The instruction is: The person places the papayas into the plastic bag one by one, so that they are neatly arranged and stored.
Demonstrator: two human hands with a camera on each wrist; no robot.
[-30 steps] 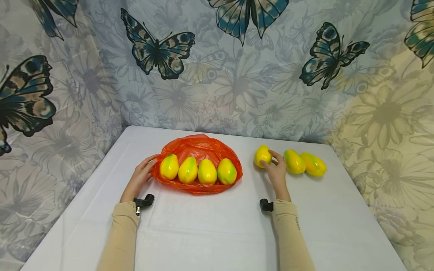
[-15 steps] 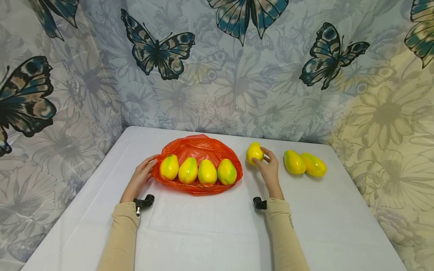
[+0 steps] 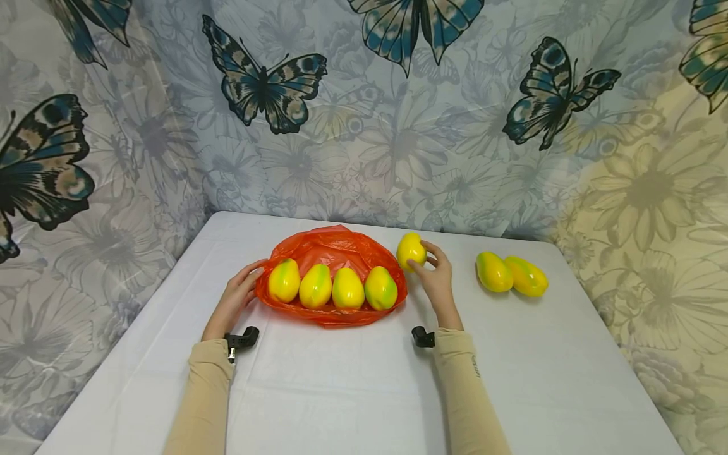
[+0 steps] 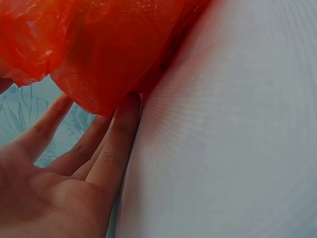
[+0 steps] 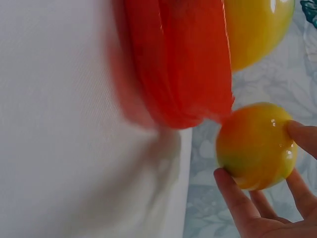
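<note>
My right hand grips a yellow mango in its fingertips, lifted just off the table at the right edge of the orange plastic bag. Several yellow-green mangoes lie in a row on the bag. My left hand rests at the bag's left edge, its straight fingers touching the plastic.
Two more mangoes lie together on the white table to the right. Butterfly-print cloth hangs close behind and at both sides of the table.
My right hand has lifted the mango away from the other two and carried it left to the bag's right edge. The left hand has stayed put.
</note>
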